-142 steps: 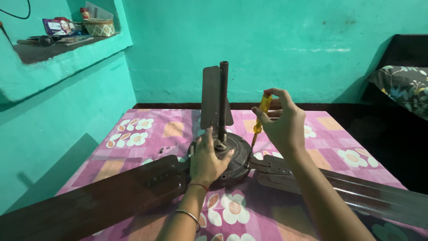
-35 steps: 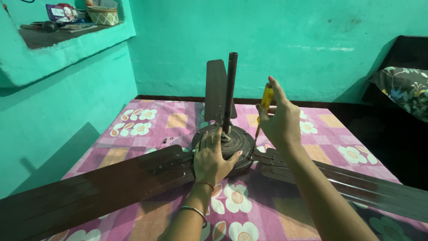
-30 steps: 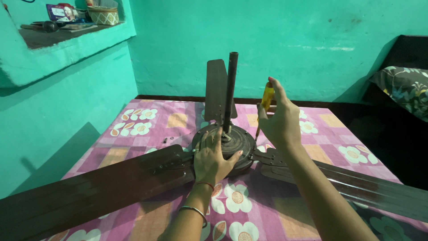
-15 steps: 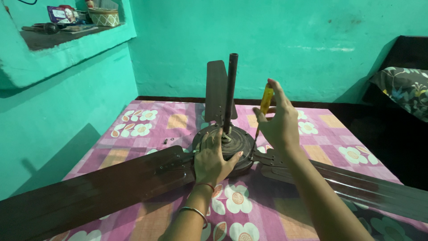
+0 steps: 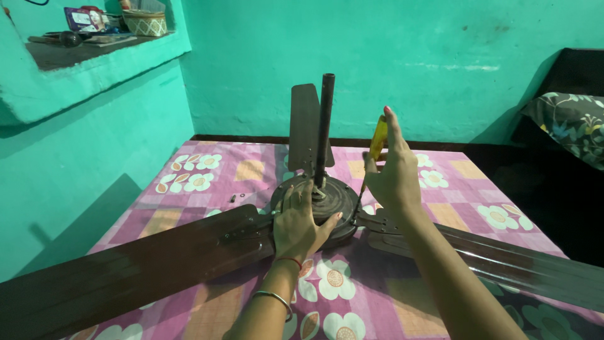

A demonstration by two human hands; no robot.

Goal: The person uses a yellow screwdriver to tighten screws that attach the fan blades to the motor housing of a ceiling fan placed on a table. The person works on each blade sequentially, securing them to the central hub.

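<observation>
A brown ceiling fan lies on a pink flowered cloth (image 5: 207,173). Its round motor housing (image 5: 336,195) sits in the middle, with a dark downrod (image 5: 324,129) standing upright from it. My left hand (image 5: 299,223) presses flat on the housing's near side. My right hand (image 5: 393,173) holds a yellow-handled screwdriver (image 5: 376,141) upright, its shaft pointing down at the right blade's bracket (image 5: 377,221) beside the housing. Long blades reach out to the left (image 5: 126,277) and right (image 5: 522,267); a third blade (image 5: 304,129) points away behind the rod.
Small loose screws (image 5: 233,198) lie on the cloth left of the housing. A wall shelf (image 5: 88,47) at upper left carries a woven basket (image 5: 146,24) and small items. A floral pillow (image 5: 569,126) rests on dark furniture at right. Turquoise walls close off the left and back.
My right hand's fingers have shifted on the screwdriver handle, the forefinger now stretched up along it. My left hand stays pressed on the housing. The fan has not moved.
</observation>
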